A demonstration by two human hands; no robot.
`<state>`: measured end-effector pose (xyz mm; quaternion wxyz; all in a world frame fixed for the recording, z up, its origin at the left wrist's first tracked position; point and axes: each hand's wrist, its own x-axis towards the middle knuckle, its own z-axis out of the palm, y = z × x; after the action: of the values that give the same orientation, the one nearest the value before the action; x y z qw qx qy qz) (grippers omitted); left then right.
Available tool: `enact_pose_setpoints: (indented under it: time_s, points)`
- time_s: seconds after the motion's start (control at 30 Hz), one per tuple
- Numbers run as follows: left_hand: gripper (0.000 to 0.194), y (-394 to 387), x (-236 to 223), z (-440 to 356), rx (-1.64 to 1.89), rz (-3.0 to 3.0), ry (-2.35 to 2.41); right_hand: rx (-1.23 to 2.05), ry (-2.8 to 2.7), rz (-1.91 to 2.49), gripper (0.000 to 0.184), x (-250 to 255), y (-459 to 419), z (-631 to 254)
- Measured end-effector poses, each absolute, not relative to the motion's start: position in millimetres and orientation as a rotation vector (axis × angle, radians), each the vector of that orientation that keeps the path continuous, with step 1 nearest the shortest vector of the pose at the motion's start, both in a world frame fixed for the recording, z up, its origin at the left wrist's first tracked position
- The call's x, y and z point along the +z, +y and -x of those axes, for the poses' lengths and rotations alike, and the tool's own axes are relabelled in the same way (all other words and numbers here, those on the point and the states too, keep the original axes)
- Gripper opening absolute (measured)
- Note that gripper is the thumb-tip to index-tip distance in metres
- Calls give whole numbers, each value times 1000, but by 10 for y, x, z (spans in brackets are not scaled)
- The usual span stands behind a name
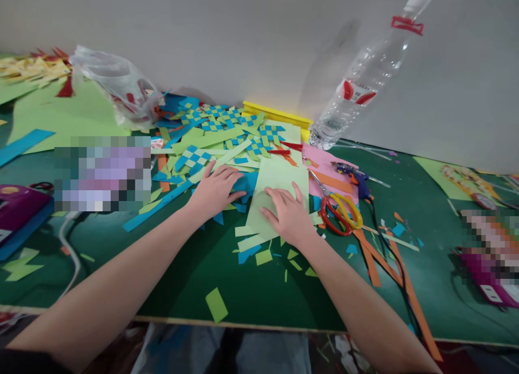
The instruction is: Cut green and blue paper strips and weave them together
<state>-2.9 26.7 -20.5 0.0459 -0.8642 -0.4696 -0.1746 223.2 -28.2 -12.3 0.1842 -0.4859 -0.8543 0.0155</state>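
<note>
Left hand (214, 193) and right hand (291, 214) are holding fingers apart; scissors (330, 195) lying at the right hand's three o'clock could be snagging the pale-green sheet (279, 175) if it's sliding

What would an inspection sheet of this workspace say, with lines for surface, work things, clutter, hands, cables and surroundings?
Surface: green table, littered with paper offcuts.
Work things: pale green sheet under the right hand; blue paper beside it; blue-and-green woven pieces heaped beyond the hands.
Clutter: scissors, glue gun and orange strips on the right.
Hands: right on the sheet; left hand beside the blue paper. Both open, no tool held.
Cables: black cable near the strips; white cable at left.
Surroundings: grey wall behind; bottle near it. Two pixelated patches cannot be read.
</note>
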Motion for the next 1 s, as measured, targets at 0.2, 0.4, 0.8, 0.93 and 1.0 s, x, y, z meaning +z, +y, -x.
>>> enact_pose_setpoints:
  time_s: [0.2, 0.4, 0.8, 0.93, 1.0]
  points:
    - [36, 279, -215, 9, -582, 2631, -1524, 61, -2412, 1388, 45, -120, -282, -2226]
    - [27, 295, -176, 25, -755, 2559, -1679, 45, -2370, 1343, 44, -110, -280, -2224]
    - [47, 237, -216, -47, -460, 2678, -1541, 101, -2397, 1377, 44, -111, -285, -2211]
    - [41, 254, -208, -10, -466, 2634, -1518, 117, -2402, 1386, 45, -106, -286, -2213]
    - [41, 245, -199, 0, -462, 2602, -1496, 124, -2402, 1387, 45, -103, -286, -2214]
